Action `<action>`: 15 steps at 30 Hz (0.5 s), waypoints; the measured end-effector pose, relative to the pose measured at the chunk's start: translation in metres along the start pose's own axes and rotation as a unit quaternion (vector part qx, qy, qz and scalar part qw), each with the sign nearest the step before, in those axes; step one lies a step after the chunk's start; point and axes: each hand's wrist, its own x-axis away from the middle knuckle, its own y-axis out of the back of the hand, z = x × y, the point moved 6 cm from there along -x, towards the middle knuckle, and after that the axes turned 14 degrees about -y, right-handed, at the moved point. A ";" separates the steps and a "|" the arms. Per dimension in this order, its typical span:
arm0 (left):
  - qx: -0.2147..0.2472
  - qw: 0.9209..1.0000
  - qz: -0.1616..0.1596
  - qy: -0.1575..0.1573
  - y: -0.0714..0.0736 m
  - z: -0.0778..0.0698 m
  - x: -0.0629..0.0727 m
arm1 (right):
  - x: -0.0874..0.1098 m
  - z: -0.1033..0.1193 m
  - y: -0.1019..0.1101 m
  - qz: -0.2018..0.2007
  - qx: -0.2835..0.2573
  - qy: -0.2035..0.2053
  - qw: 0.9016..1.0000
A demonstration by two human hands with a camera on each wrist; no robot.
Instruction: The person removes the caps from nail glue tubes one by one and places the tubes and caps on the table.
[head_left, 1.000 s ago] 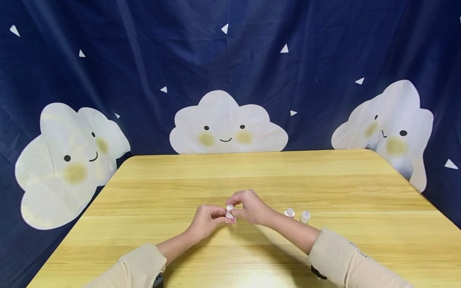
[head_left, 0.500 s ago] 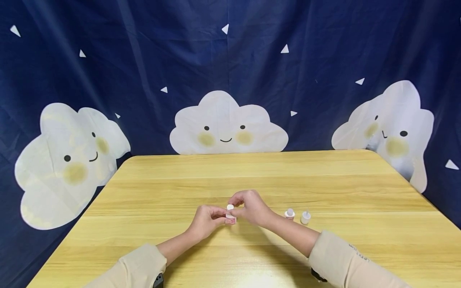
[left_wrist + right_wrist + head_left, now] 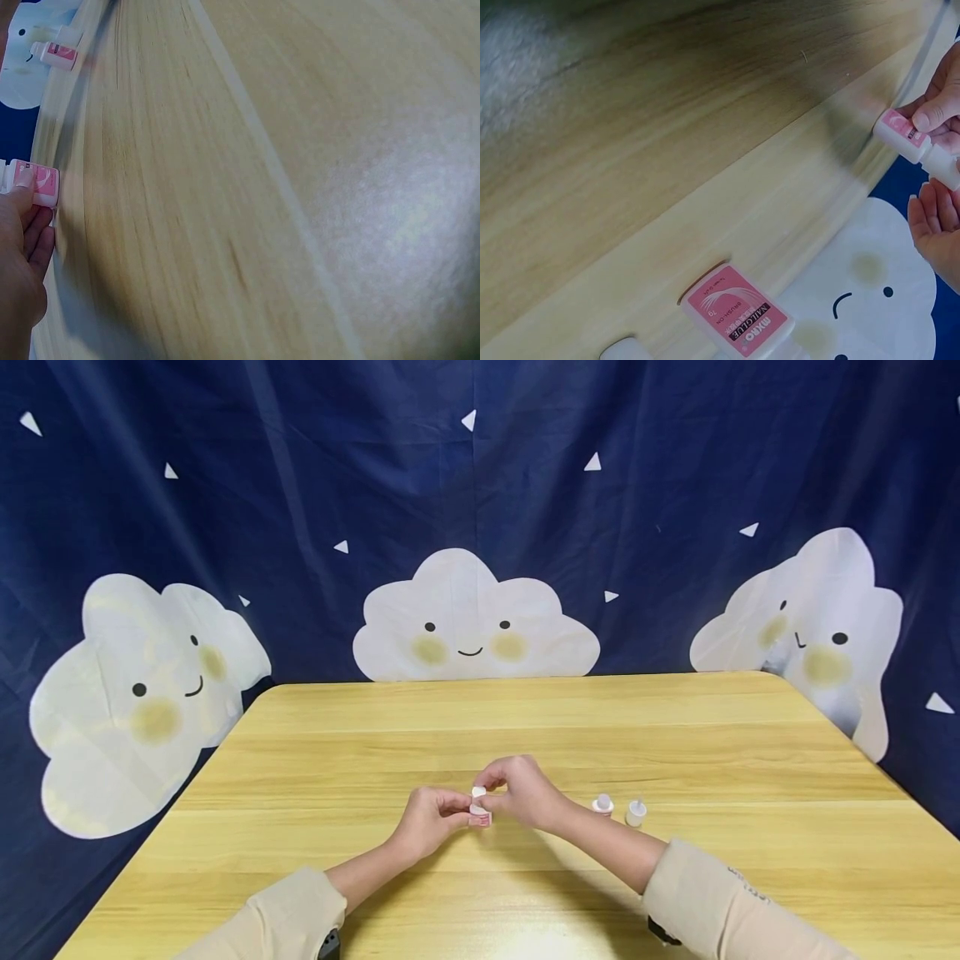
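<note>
My left hand (image 3: 427, 822) grips a small white nail glue bottle (image 3: 480, 818) with a pink label, standing near the middle of the table. In the left wrist view its thumb presses on the pink label (image 3: 45, 180). My right hand (image 3: 528, 793) pinches the white cap (image 3: 478, 792) at the top of that bottle; the right wrist view shows the cap (image 3: 941, 166) in line with the bottle (image 3: 901, 136). Whether thread still joins them is hidden. A second nail glue bottle (image 3: 739, 309) stands upright to the right, beyond my right forearm.
Beside the second bottle is a small white piece (image 3: 636, 812) with a thin translucent tip pointing up. Both are close to my right forearm. The wooden table (image 3: 337, 743) reaches back to a dark blue curtain (image 3: 300, 485) with cloud prints.
</note>
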 end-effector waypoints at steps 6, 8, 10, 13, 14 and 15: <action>-0.004 1.000 0.000 -0.004 0.000 0.000 0.000 | 0.001 0.002 -0.001 0.013 0.001 0.009 1.000; -0.001 1.000 0.000 -0.006 0.000 0.000 0.001 | 0.002 0.003 -0.001 0.014 0.003 0.014 1.000; -0.002 1.000 0.000 -0.007 0.000 -0.001 0.001 | 0.002 0.003 -0.001 0.016 0.005 0.017 1.000; -0.004 1.000 0.000 -0.007 0.000 -0.001 0.001 | 0.002 0.004 -0.001 0.018 0.010 0.018 1.000; -0.005 1.000 -0.001 -0.008 0.000 0.000 0.001 | 0.002 0.004 -0.001 0.019 0.011 0.018 1.000; -0.005 1.000 0.000 -0.008 0.000 0.000 0.001 | 0.002 0.004 -0.001 0.019 0.012 0.018 1.000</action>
